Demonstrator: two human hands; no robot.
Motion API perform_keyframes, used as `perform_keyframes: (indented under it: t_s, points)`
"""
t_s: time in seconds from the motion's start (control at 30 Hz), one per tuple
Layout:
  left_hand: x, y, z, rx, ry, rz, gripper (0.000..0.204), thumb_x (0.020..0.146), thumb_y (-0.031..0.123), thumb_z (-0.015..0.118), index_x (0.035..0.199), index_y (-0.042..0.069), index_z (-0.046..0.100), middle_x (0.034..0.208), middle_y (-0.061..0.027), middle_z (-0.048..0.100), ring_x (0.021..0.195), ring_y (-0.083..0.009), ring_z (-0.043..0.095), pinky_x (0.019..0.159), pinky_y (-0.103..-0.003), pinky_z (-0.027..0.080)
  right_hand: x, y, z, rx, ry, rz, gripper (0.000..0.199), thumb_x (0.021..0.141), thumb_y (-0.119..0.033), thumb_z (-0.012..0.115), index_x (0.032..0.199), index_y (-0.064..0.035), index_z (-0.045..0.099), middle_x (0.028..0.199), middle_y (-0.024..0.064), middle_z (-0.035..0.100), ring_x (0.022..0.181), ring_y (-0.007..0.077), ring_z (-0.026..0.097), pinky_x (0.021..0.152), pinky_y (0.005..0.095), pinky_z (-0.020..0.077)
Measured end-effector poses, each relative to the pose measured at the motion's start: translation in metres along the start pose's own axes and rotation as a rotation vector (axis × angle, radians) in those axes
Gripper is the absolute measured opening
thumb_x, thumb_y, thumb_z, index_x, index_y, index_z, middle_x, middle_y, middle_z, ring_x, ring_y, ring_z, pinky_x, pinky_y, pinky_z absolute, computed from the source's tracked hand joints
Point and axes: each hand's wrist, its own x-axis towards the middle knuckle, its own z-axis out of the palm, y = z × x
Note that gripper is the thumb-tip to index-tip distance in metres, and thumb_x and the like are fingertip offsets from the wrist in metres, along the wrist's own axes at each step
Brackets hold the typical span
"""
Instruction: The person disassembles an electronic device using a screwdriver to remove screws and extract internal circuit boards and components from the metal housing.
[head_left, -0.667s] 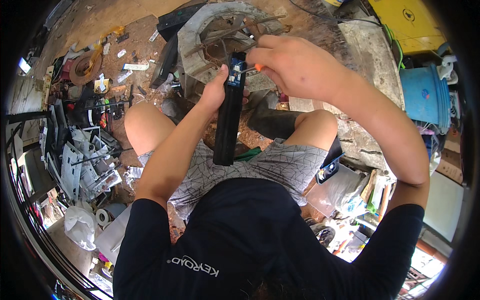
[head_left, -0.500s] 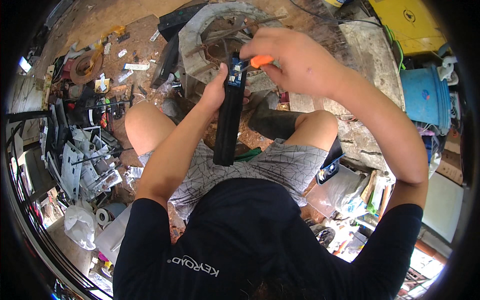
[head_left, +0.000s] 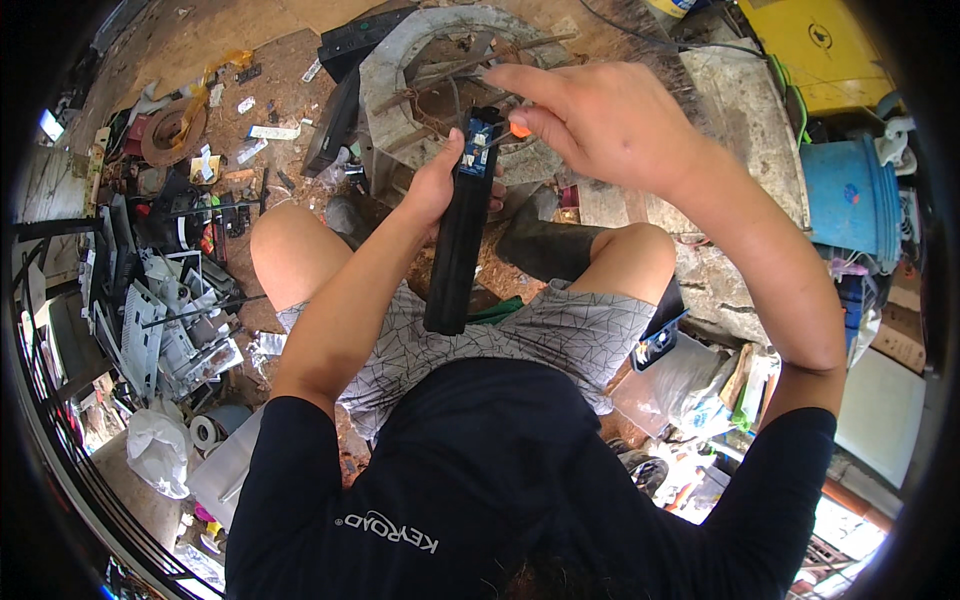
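Note:
A long black plastic casing [head_left: 461, 255] hangs lengthwise between my knees, tilted slightly. At its far end a small blue circuit board [head_left: 478, 145] lies exposed. My left hand [head_left: 434, 185] is wrapped around the casing just below the board, thumb along its left side, other fingertips showing on the right. My right hand [head_left: 620, 125] is pinched on the orange handle [head_left: 519, 128] of a thin tool that looks like a screwdriver. Its shaft points left toward the board's right edge; whether the tip touches is too small to tell. My right index finger stretches out over the casing's far end.
Beyond the casing stands a grey ring-shaped block [head_left: 385, 95] with sticks and wires across it. Metal scrap [head_left: 165, 325] is heaped at left. A blue bucket [head_left: 850, 200] and a yellow container [head_left: 815, 50] stand at right. Black boxes [head_left: 335, 125] lean by the ring.
My right hand has turned and shifted slightly, covering more of the orange handle. The far end of the casing has moved slightly to the right in my left hand.

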Motion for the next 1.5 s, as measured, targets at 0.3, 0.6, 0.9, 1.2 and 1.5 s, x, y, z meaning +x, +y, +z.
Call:
perform_keyframes:
  t_s: [0.3, 0.6, 0.9, 1.2, 1.5]
  points:
    - [-0.001, 0.003, 0.002, -0.013, 0.013, 0.002, 0.059, 0.097, 0.059, 0.034, 0.117, 0.008, 0.055, 0.095, -0.0088, 0.065, 0.079, -0.0215, 0.066, 0.071, -0.039, 0.057, -0.007, 0.008, 0.008, -0.038, 0.063, -0.055, 0.041, 0.077, -0.01, 0.063, 0.118, -0.0105, 0.061, 0.092, 0.011, 0.059, 0.08, 0.0327, 0.064, 0.071, 0.0423, 0.0541]
    - [-0.001, 0.011, -0.002, -0.046, 0.102, 0.114, 0.063, 0.097, 0.06, 0.034, 0.11, 0.003, 0.058, 0.092, -0.0126, 0.065, 0.077, -0.0241, 0.066, 0.069, -0.038, 0.056, -0.057, 0.026, 0.027, 0.234, 0.614, 0.313, 0.027, 0.086, -0.005, 0.059, 0.113, -0.0049, 0.064, 0.092, 0.0088, 0.064, 0.082, 0.022, 0.066, 0.076, 0.0332, 0.0523]
    - [0.002, 0.004, -0.001, -0.042, 0.133, 0.075, 0.062, 0.099, 0.057, 0.034, 0.114, 0.001, 0.057, 0.102, -0.0141, 0.065, 0.086, -0.0247, 0.065, 0.074, -0.041, 0.057, -0.097, -0.014, 0.168, 1.436, 0.643, 0.695, 0.048, 0.082, 0.0, 0.056, 0.13, -0.0033, 0.047, 0.096, 0.0071, 0.061, 0.088, 0.0158, 0.062, 0.079, 0.0305, 0.0504]
    - [0.003, -0.011, -0.009, -0.155, 0.048, 0.005, 0.046, 0.1, 0.047, 0.041, 0.11, 0.006, 0.059, 0.096, -0.0097, 0.067, 0.082, -0.0201, 0.067, 0.072, -0.035, 0.056, -0.021, -0.034, 0.169, 0.692, 0.646, 0.469, 0.033, 0.074, -0.023, 0.077, 0.1, -0.0046, 0.069, 0.091, 0.0106, 0.061, 0.08, 0.0286, 0.062, 0.071, 0.036, 0.0508]
    - [0.007, -0.012, -0.008, -0.128, 0.188, 0.095, 0.051, 0.098, 0.053, 0.044, 0.105, 0.006, 0.061, 0.096, -0.0087, 0.063, 0.082, -0.0157, 0.063, 0.072, -0.032, 0.053, 0.001, -0.052, 0.193, 0.844, 0.779, 0.611, 0.018, 0.076, -0.013, 0.071, 0.091, -0.003, 0.072, 0.095, 0.0123, 0.061, 0.084, 0.0287, 0.063, 0.075, 0.0358, 0.05]
